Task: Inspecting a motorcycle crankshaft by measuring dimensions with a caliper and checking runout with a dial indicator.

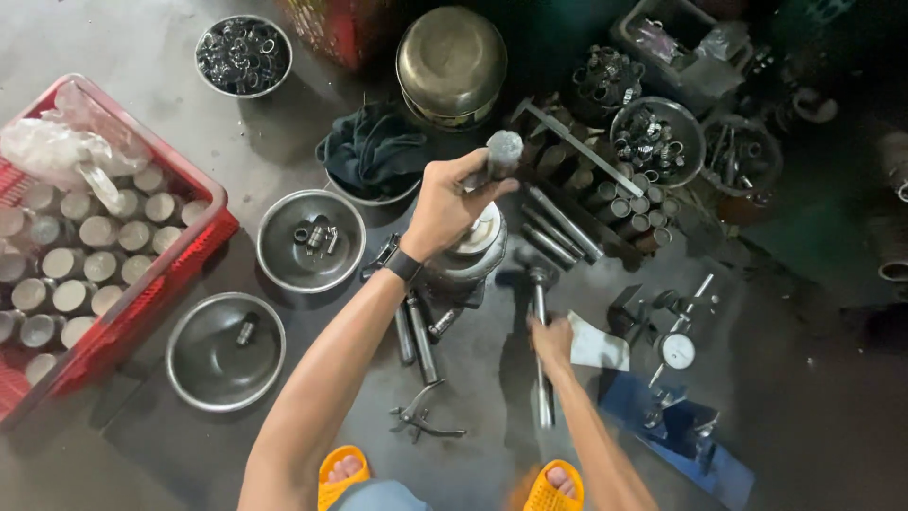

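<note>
Left hand point(445, 203), with a dark band at the wrist, is closed around the upper end of a thick metal rod point(501, 156), held upright over a round metal fixture point(473, 251) standing on the floor point(142, 464). Right hand point(551, 339) is closed around the handle of a hammer point(541, 322); the hammer's head sits just beside the fixture, on its right, and the shaft runs back toward the person.

Surrounding items on the floor:
- Two steel bowls point(225, 352) lie to the left of the left forearm; the nearer one holds a single small cylinder, the farther one a few small parts.
- A red crate point(142, 284) at far left contains rows of short metal cylinders and a clear plastic bag.
- A dark cloth point(374, 151) rests in a bowl behind the fixture, near an upturned brass-coloured bowl point(451, 61).
- Loose steel pins point(416, 336) lie below the fixture, with pliers point(421, 416) nearer the feet.
- A dial gauge point(676, 352) stands on a blue base to the right.
- Bowls of metal rings point(655, 137) sit at upper right.

Both feet wear orange sandals point(553, 487).
</note>
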